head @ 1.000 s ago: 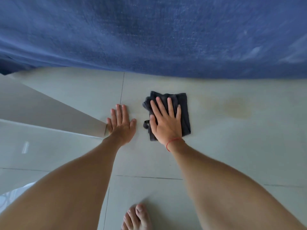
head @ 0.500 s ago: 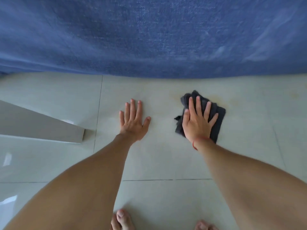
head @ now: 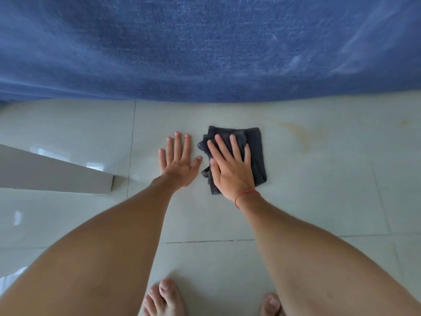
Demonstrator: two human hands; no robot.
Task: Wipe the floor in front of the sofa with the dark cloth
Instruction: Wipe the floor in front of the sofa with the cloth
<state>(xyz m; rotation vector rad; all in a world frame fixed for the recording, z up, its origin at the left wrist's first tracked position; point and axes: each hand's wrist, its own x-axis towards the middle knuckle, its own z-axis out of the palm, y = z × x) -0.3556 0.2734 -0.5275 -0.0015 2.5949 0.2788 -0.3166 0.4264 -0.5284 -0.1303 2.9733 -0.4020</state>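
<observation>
A folded dark grey cloth [head: 257,151] lies on the pale tiled floor [head: 319,190], just in front of the blue sofa [head: 205,49]. My right hand [head: 231,172], with a red string on its wrist, presses flat on the cloth with its fingers spread, covering the cloth's left and near part. My left hand [head: 177,160] rests flat on the bare tile right beside the cloth, with its thumb almost touching the cloth's left edge. It holds nothing.
A faint yellowish stain [head: 300,133] marks the tile to the right of the cloth. A white slanted furniture edge [head: 52,176] juts in from the left. My bare feet [head: 164,297] stand at the bottom of the view.
My right hand slid the cloth out to the right over the stained tile, then back left beside my left hand. The left hand stayed flat on the floor.
</observation>
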